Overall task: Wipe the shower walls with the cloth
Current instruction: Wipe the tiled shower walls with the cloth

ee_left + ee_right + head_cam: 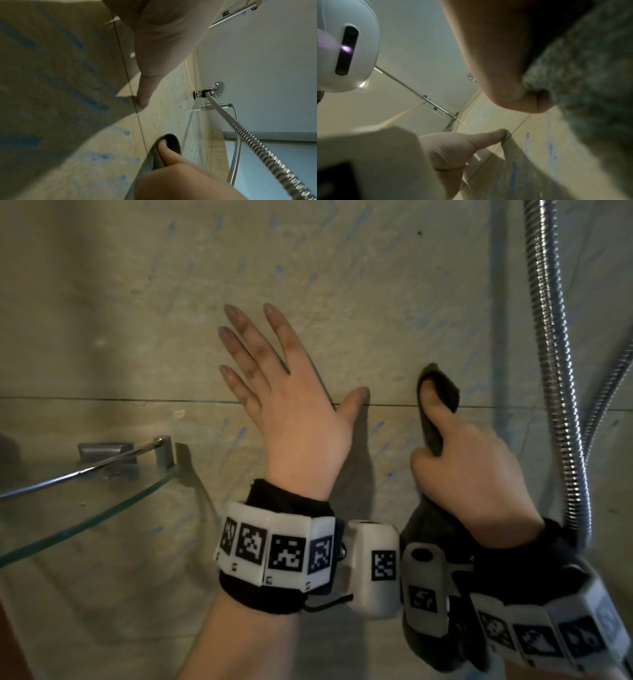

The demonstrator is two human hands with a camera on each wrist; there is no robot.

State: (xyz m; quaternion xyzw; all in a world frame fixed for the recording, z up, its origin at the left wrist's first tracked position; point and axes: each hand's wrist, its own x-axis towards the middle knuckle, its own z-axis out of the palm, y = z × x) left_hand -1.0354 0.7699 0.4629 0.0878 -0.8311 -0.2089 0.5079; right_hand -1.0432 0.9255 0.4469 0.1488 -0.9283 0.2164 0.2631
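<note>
Colours and patterns at a beige shower wall marked with blue.

The shower wall [342, 285] is mottled beige tile crossed by a thin dark grout line [102, 398] and scattered with short blue streaks [96, 105]. The cloth [440, 392] is dark grey-green with a flecked, fuzzy nap. The shower hose [548, 337] is ribbed silver metal. The glass shelf [85, 518] is clear with a green-tinted edge and a chrome rail [78, 472]. Both wrist bands [277, 549] are white blocks printed with black-and-white square codes over black fabric.
</note>
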